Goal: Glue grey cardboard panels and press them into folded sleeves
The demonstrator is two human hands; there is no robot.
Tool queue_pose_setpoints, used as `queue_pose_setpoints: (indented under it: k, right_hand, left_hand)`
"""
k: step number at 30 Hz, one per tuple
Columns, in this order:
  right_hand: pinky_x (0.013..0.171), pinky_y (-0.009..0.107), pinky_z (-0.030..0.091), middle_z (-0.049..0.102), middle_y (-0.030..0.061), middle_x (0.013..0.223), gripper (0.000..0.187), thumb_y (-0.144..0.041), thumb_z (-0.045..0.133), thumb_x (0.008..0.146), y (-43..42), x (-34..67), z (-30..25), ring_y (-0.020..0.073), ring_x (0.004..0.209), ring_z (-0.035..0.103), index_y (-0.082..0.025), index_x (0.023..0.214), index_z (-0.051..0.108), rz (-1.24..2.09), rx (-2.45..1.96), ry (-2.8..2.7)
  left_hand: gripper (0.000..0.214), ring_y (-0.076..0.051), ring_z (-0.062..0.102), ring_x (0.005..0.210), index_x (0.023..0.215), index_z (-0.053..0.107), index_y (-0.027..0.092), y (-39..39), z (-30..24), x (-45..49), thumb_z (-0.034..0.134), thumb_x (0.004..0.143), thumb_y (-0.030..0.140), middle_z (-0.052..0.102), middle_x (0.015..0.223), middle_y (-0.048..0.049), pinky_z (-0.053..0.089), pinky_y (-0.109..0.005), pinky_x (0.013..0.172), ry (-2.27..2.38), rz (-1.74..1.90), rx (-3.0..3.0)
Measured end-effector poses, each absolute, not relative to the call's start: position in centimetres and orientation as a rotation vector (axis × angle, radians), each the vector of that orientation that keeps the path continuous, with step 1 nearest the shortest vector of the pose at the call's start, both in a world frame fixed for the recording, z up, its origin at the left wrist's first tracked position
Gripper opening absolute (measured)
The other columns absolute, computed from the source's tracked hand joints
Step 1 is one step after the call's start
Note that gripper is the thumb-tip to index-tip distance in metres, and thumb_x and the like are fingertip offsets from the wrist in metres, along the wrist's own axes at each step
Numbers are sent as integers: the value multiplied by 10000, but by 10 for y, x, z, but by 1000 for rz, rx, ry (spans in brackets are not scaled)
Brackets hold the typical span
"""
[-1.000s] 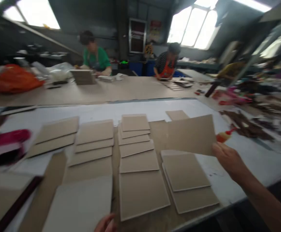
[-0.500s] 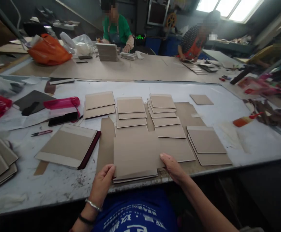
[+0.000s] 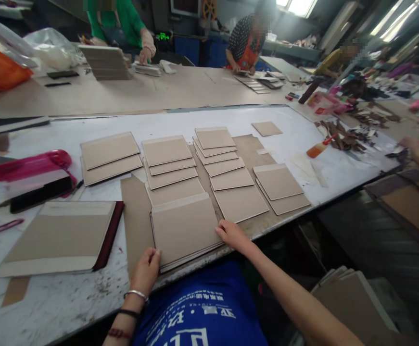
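Note:
A grey-brown cardboard panel (image 3: 185,230) with a paler strip along its far edge lies at the table's front edge, on top of a small stack of like panels. My left hand (image 3: 147,269) pinches the stack's left edge near the front corner, fingers closed. On the opposite side my right hand (image 3: 233,235) has its fingers closed at the right edge. Just beyond are fanned rows of similar panels (image 3: 168,151), and others (image 3: 214,138) overlap to the right. How many panels each hand grips is hidden.
A large panel with a maroon edge (image 3: 106,235) lies left, near a pink pouch (image 3: 32,163). Panel pairs (image 3: 279,182) sit right, with a glue bottle (image 3: 319,148) beyond. Co-workers, one in a green top (image 3: 122,21), work across the table. More panels (image 3: 353,302) stand below, right.
The panel between my hands has come down and now sits nearly flush on the stack, its pale strip at the far side. My view has turned to the right.

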State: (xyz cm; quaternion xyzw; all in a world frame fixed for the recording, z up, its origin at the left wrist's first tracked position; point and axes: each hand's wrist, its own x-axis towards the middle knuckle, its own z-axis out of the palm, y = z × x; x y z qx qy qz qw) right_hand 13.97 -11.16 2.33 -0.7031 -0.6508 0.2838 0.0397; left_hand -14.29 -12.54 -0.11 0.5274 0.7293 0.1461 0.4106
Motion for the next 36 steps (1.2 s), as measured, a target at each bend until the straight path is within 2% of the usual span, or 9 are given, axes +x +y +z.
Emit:
queue_pose_setpoints:
  k: [5,12,17,23,28,36]
  right_hand:
    - [644,246,303,594,42,832,188,-333,414,849,-108,136,28,153,778,515,-196,822,540,872,-2240,-2097]
    - [670,237,311,606,55,858,164,-294,428,849,-104,135,28,154,815,526,-181,821,544,896,-2234,-2130]
    - [666,237,312,610,67,855,159,-280,430,849,-103,135,23,160,809,534,-172,827,545,902,-2225,-2184]
    - [665,246,311,617,94,856,164,-240,423,852,-99,134,20,177,804,537,-146,821,553,887,-2226,-2266]
    - [663,236,310,624,89,837,172,-230,426,856,-96,134,23,169,786,541,-137,806,561,874,-2234,-2330]
    - [639,226,309,615,76,784,180,-216,413,860,-95,131,29,155,739,536,-134,774,548,839,-2237,-2399]
  left_hand:
    - [229,-145,460,547,599,393,224,-120,3,-139,338,770,366,450,503,30,322,-247,537,1894,147,1456]
    - [213,-151,481,561,609,389,223,-115,9,-137,346,798,311,471,520,21,317,-250,546,1900,41,1464]
    - [218,-145,488,578,596,381,221,-114,14,-134,360,807,272,482,537,21,317,-246,564,1909,7,1481]
    - [199,-147,514,619,622,443,206,-112,19,-132,394,810,245,544,590,-1,318,-240,573,1937,-12,1472]
    - [182,-146,522,660,666,487,190,-113,19,-131,397,819,229,595,686,-30,323,-239,595,1939,1,1464]
    - [189,-136,523,655,644,498,179,-112,20,-131,415,812,205,588,675,-28,328,-238,610,1937,23,1427]
